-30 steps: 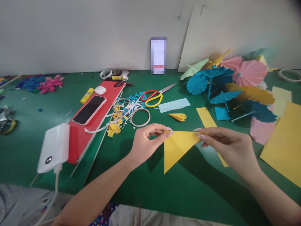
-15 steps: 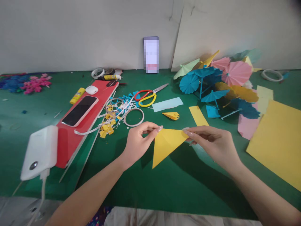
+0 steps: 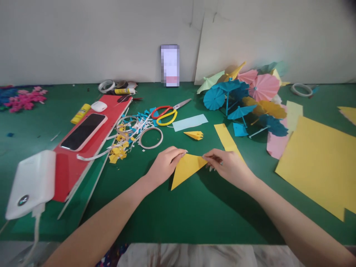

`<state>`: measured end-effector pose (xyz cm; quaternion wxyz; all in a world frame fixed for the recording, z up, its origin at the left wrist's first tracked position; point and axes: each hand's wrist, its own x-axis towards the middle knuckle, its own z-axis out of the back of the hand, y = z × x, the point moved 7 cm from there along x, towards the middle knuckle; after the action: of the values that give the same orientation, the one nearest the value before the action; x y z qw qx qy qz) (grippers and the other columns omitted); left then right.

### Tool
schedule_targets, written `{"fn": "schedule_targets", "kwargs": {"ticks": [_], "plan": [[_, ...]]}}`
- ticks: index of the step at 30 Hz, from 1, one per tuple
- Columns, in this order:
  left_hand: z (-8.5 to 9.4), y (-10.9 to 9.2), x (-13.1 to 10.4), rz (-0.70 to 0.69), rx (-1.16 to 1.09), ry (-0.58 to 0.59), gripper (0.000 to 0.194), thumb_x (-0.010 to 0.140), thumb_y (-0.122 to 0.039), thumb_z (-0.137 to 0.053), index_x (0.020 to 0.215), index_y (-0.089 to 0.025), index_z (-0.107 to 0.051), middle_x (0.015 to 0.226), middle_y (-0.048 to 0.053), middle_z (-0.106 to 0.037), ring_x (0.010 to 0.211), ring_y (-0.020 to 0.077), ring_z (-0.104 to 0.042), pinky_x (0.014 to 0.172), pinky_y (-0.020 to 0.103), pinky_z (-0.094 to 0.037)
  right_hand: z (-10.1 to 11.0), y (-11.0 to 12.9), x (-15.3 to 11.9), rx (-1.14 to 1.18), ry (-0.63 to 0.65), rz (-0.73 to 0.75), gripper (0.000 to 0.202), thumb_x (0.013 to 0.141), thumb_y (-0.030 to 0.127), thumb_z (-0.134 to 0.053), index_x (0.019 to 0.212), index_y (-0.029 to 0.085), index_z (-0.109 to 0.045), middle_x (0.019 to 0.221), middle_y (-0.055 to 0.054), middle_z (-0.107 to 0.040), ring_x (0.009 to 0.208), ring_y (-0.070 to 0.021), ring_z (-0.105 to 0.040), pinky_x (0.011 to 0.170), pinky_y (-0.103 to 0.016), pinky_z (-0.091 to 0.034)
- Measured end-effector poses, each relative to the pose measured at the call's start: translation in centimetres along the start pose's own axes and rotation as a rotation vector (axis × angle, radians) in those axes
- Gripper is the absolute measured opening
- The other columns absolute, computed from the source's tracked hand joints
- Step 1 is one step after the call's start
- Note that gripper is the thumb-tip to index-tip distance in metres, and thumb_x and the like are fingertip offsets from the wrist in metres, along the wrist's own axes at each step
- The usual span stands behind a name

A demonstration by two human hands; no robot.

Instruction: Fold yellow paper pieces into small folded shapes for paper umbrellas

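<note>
A folded yellow paper triangle [image 3: 187,170] is stretched between my two hands, its point hanging down to the left. My left hand [image 3: 166,163] pinches its upper left corner between thumb and fingers. At the upper right corner, my right hand [image 3: 226,164] grips the paper with thumb and forefinger. Just beyond the hands lie a small folded yellow piece [image 3: 194,135], a yellow strip [image 3: 225,136] and a pale blue strip [image 3: 190,122]. Scissors [image 3: 169,113] with red and yellow handles rest behind them, blades partly apart.
Paper umbrellas [image 3: 236,96] cluster at the back right, near large yellow sheets [image 3: 319,163]. Paper scraps [image 3: 122,142] and a tape roll [image 3: 151,138] lie left of centre. A red board [image 3: 89,141] carries a phone [image 3: 84,131]; a white power bank [image 3: 33,183] is at left.
The view has shifted to the right, so most objects appear farther left. The triangle's right corner is now closer to my left hand, and its lower tip is higher in view.
</note>
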<state>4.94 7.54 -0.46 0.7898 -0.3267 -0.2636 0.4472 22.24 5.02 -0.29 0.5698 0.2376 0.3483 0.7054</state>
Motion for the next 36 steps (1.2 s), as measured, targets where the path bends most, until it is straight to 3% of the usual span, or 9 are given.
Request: {"fn": "schedule_targets", "kwargs": {"ticks": [4,8,15,22,28,36], "plan": [[-0.1,0.2,0.1,0.016,0.021,0.011,0.026,0.093,-0.028,-0.044,0.098,-0.017,-0.067,0.090,0.006,-0.067,0.082,0.0165,-0.062,0.071,0.024,-0.048,0.1,0.0,0.1,0.098,-0.028,0.009,0.019,0.088,0.022,-0.051,0.090,0.017,-0.070,0.079,-0.005,-0.074,0.065,-0.0194,-0.070,0.065,-0.032,-0.057],[0.6,0.3,0.3,0.067,-0.063,-0.013,0.024,0.087,-0.036,-0.055,0.094,-0.018,-0.069,0.084,0.005,-0.067,0.068,0.0146,-0.058,0.060,0.023,-0.046,1.2,0.1,-0.1,0.290,-0.151,-0.008,0.020,0.085,0.029,-0.058,0.092,0.018,-0.073,0.078,-0.004,-0.074,0.064,-0.0189,-0.071,0.064,-0.031,-0.060],[2.0,-0.1,0.4,0.073,-0.327,-0.082,0.012,0.083,-0.028,-0.062,0.086,-0.019,-0.070,0.086,0.002,-0.068,0.082,0.0138,-0.061,0.069,0.019,-0.049,1.7,0.7,-0.4,0.464,-0.231,-0.031,0.016,0.073,0.030,-0.072,0.084,0.018,-0.075,0.087,-0.005,-0.075,0.058,-0.0160,-0.069,0.062,-0.029,-0.061],[1.1,1.0,0.1,0.276,-0.459,0.038,0.016,0.080,-0.033,-0.066,0.089,-0.021,-0.071,0.074,-0.001,-0.069,0.052,0.0079,-0.056,0.042,0.013,-0.046,1.7,0.3,-0.5,0.552,-0.293,-0.035,0.009,0.073,0.024,-0.073,0.079,0.018,-0.075,0.083,-0.003,-0.076,0.054,-0.0124,-0.067,0.055,-0.023,-0.061],[1.8,0.6,0.3,0.229,-0.475,-0.034,0.015,0.078,-0.029,-0.068,0.089,-0.020,-0.074,0.083,0.001,-0.074,0.059,0.0092,-0.062,0.050,0.013,-0.053,1.9,0.3,-0.6,0.609,-0.336,-0.024,0.008,0.071,0.023,-0.075,0.078,0.019,-0.074,0.076,-0.002,-0.075,0.058,-0.0134,-0.068,0.054,-0.022,-0.061],[2.3,-0.2,0.3,0.177,-0.373,-0.096,0.020,0.082,-0.031,-0.064,0.093,-0.018,-0.074,0.081,0.002,-0.074,0.062,0.0113,-0.064,0.050,0.015,-0.053,2.0,0.1,-0.6,0.572,-0.361,-0.049,0.011,0.077,0.028,-0.069,0.080,0.018,-0.073,0.071,-0.002,-0.072,0.058,-0.0129,-0.068,0.054,-0.021,-0.059]]}}
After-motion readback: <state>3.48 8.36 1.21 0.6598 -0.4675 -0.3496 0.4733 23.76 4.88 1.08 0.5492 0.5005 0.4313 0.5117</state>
